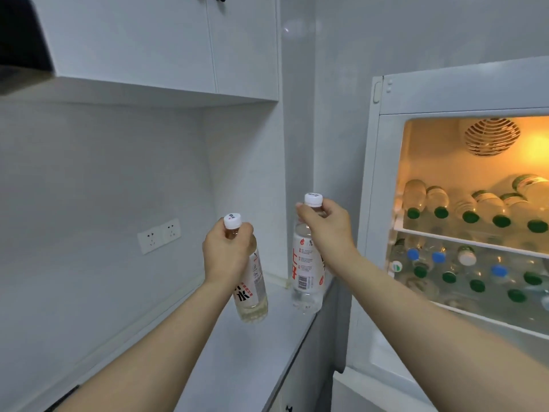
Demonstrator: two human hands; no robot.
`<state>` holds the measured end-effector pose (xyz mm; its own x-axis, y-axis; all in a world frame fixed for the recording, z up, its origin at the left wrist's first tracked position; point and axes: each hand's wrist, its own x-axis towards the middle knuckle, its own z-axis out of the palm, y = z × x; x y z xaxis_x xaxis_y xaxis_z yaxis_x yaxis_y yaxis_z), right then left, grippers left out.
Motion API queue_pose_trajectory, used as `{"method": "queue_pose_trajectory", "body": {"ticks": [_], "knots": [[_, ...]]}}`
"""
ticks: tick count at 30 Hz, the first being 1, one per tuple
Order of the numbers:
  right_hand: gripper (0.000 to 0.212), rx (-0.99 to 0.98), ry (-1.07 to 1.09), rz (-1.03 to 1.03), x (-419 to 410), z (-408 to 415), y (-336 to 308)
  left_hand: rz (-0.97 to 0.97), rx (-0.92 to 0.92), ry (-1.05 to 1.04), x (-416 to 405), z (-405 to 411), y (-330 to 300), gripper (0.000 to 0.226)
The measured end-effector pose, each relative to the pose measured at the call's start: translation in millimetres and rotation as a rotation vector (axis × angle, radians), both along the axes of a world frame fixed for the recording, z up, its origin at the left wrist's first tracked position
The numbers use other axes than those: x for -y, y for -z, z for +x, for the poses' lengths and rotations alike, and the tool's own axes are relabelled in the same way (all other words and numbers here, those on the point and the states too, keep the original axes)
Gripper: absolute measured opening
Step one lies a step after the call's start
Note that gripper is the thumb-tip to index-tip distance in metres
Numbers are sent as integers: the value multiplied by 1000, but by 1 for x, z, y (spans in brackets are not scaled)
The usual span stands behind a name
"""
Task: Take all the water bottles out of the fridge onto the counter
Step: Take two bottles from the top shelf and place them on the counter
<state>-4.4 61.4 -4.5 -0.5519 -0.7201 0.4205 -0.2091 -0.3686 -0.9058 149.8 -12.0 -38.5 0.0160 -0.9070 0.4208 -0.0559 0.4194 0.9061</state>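
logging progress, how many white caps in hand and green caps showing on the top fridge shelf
white caps: 2
green caps, top shelf: 5
total: 7

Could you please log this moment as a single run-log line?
left hand: holds yellowish bottle | right hand: holds clear bottle | both over counter | fridge: open, many bottles inside

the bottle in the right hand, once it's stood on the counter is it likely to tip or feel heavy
The bottle in the right hand looks full of clear liquid, so probably fairly heavy for its size. It is tall and narrow, so it may tip if set down crooked on the counter. Gripped just below the cap, it could swing a little.
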Motion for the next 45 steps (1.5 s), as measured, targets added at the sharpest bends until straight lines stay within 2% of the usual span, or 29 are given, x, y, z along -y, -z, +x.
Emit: {"method": "queue_pose_trajectory", "body": {"ticks": [13,18,23,28,37,45], "knots": [[15,53,-378,42,35,126,20,11,-7,-364,-32,147,4,18],[9,22,-541,60,29,180,20,9,-10,-433,-55,198,3,17],[15,-41,-686,95,17,251,18,18,-27,-548,-92,265,-2,16],[17,-65,-810,114,-9,325,19,18,-44,-642,-139,335,-4,25],[13,-77,-997,122,-96,471,8,37,-64,-862,-256,481,-2,26],[7,-31,-1150,129,-196,600,4,54,-52,-1047,-382,600,-6,18]]}}
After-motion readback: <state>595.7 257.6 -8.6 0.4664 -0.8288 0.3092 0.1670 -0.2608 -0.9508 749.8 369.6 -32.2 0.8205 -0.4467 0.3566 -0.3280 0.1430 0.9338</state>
